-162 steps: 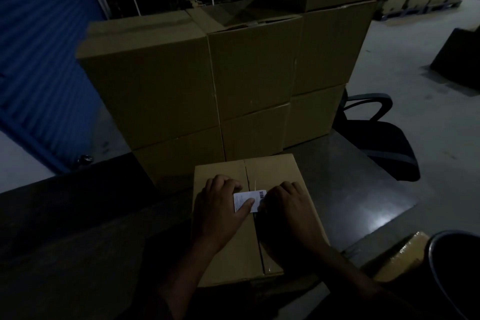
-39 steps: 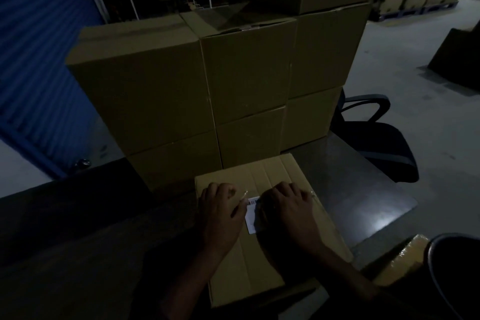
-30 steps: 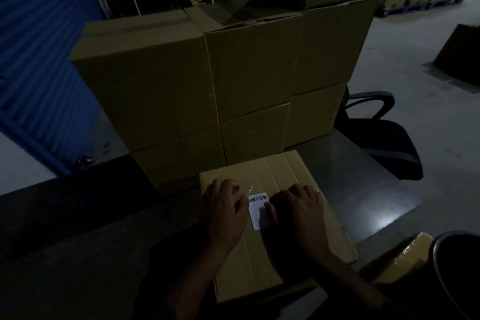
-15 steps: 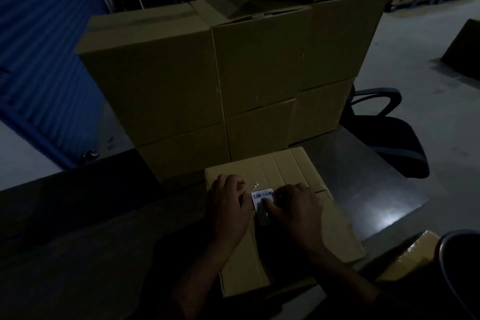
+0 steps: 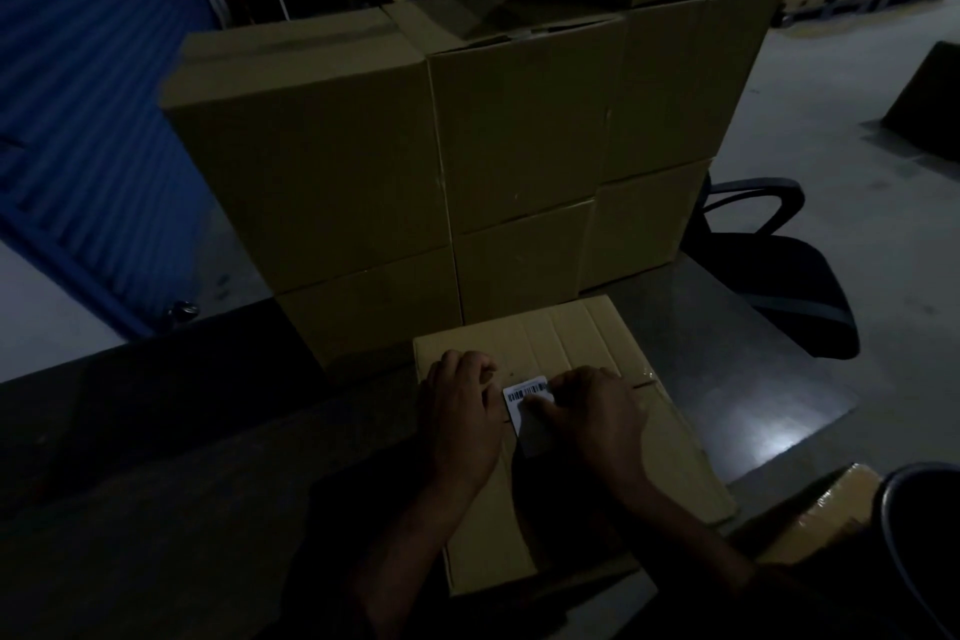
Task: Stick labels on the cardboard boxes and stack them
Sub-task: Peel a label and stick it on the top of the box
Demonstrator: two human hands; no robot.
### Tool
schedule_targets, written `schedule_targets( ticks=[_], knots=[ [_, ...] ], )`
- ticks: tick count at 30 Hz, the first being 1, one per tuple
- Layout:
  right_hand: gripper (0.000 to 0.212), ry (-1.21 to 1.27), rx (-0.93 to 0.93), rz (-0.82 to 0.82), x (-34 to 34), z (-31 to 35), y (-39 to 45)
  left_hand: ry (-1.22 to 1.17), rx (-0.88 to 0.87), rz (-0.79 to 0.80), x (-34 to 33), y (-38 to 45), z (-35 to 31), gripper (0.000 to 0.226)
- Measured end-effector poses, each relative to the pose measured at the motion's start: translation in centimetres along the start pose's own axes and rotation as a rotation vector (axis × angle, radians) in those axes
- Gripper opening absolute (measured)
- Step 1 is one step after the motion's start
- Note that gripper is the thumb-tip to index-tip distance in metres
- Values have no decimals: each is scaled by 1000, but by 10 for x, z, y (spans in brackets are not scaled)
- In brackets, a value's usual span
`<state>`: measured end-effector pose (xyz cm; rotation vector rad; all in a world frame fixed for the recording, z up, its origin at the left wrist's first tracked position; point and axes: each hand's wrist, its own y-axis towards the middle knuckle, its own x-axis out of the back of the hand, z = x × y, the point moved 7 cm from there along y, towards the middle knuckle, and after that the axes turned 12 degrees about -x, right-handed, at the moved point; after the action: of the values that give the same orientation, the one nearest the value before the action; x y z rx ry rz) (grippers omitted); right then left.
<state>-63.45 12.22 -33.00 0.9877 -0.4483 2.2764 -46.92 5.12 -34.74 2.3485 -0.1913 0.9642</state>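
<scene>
So I'm looking down at a brown corrugated cardboard box (image 5: pixel 566 431) lying on the dark tabletop (image 5: pixel 156 483) right in front of me, its far edge just shy of the wall of bigger stacked brown cartons (image 5: pixel 441 156) behind it. On its top face sits a small white rectangular barcode label (image 5: pixel 524 398), barcode strip toward the far side, and both hands are on it. My left hand (image 5: pixel 462 416) lies palm down on the box just left of the label, fingers loosely curled with the knuckles up, pinning the box more than gripping anything. My right hand (image 5: pixel 592 411) covers the label's right side, fingers bent down onto the paper and pressing it flat; it's dim enough that I can't tell if the thumb is under an edge or just on top. Handling-wise, my guess is the box is light and probably empty-ish, since the top panel looks a bit creased and flexy, so I'd press the label over the flat part rather than across the seam (image 5: pixel 511 457), where it would bridge and lift. The label itself is thin and floppy, easy to wrinkle, so smoothing outward from the middle makes sense. For the stacking part I'd take the box by its two long sides, palms flat against the walls, not by the top flaps, which would likely bow. There's a black office chair (image 5: pixel 779 270) off to the right, well apart from the box.
</scene>
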Motion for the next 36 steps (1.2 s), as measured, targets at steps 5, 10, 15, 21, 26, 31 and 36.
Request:
schedule_targets(
  ticks=[5, 10, 15, 21, 26, 31, 36],
  knots=[
    [32, 61, -5, 26, -3, -3, 0, 11, -25, -18, 3, -1, -2, 8],
    [31, 115, -31, 74, 7, -2, -1, -46, -22, -44, 3, -1, 0, 6],
    [30, 274, -58, 227, 14, -9, 7, -28, 3, -27, 3, -2, 0, 20],
    [21, 537, -25, 417, 28, -5, -6, 26, -25, 44, 4, -3, -6, 17],
    [14, 719, 50, 588, 29, 0, -18, 100, -67, 102, 3, -3, -12, 17],
    [32, 900, 24, 693, 39, -5, -18, 161, -113, 136, 1, -2, -16, 19],
    [31, 1186, -259, 603, 50, -23, -15, 219, -142, 139, 0, -4, -25, 16]
  ],
)
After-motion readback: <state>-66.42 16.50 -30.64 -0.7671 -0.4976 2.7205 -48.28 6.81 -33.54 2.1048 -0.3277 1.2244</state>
